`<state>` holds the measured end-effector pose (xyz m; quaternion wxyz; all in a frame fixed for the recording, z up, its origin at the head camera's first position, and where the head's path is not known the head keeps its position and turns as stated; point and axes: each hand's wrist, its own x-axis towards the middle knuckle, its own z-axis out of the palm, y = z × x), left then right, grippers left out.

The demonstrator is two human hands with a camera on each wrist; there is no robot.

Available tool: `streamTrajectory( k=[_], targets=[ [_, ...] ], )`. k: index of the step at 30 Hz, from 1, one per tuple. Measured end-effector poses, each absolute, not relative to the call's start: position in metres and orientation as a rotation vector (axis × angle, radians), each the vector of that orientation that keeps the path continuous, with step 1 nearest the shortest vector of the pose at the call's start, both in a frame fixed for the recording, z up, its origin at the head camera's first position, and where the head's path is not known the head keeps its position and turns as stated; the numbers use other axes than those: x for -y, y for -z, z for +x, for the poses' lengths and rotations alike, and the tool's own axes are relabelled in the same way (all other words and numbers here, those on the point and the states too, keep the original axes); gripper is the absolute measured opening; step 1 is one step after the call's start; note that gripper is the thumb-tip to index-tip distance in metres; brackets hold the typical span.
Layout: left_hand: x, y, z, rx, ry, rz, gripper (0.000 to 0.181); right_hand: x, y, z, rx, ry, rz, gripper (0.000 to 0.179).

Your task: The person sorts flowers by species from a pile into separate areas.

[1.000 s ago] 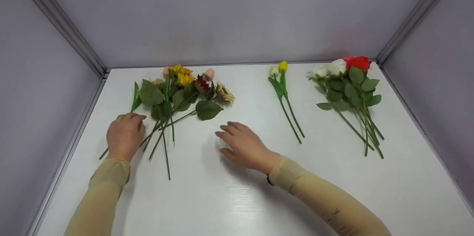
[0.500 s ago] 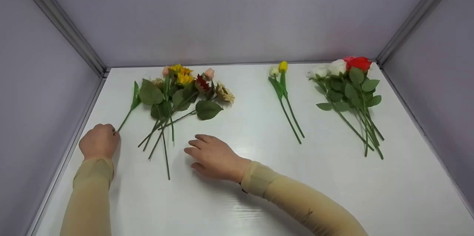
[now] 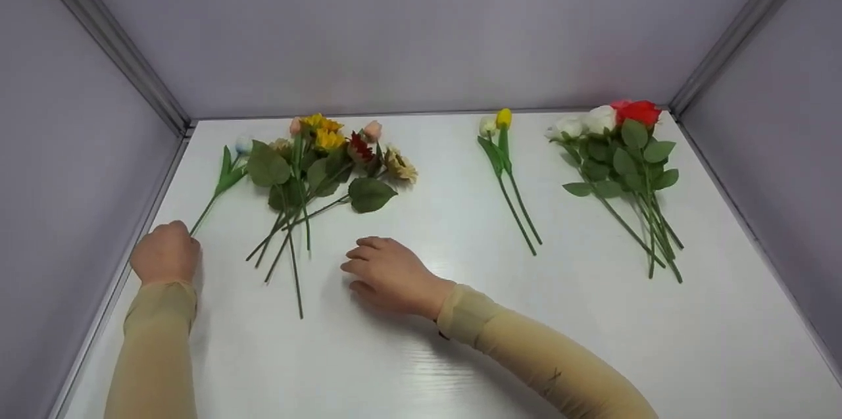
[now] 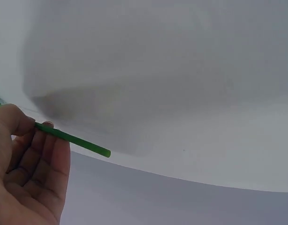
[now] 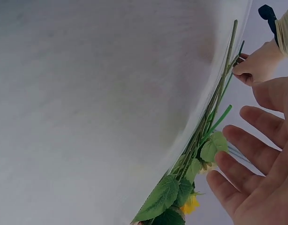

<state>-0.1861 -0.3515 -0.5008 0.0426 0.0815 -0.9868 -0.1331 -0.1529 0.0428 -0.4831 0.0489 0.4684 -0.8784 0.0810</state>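
Pale walls [image 3: 421, 24] enclosed a white worktop [image 3: 316, 366]; in the head view, a pale-blue tulip [image 3: 227, 182] lay left of a mixed bunch [image 3: 319, 174], its stem [image 3: 202, 215] running into the left hand [image 3: 166, 253]. In the left-wrist view, this hand pinched the stem near its end, probably to spare the bloom [image 3: 243, 145]; in the right-wrist view, the right hand [image 5: 259, 152] was spread, holding nothing, perhaps to leave the bunch undisturbed.

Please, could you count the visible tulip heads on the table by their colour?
Pale blue head, its stem pinched by the left hand: 1
Pink heads: 2
White head: 1
Yellow head: 1
Total: 5
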Motion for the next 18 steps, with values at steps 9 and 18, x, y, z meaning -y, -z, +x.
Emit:
streamTrajectory(
  k=[9, 18],
  targets=[
    [0.354, 0.491, -0.182, 3.048, 0.584, 0.432, 0.024, -0.061, 0.483, -0.158, 2.673, -0.34, 1.382, 0.025],
    [0.327, 0.46, -0.192, 2.851, 0.872, 0.456, 0.035, -0.103, 0.477, -0.175, 2.695, -0.55, 1.223, 0.022]
  ],
)
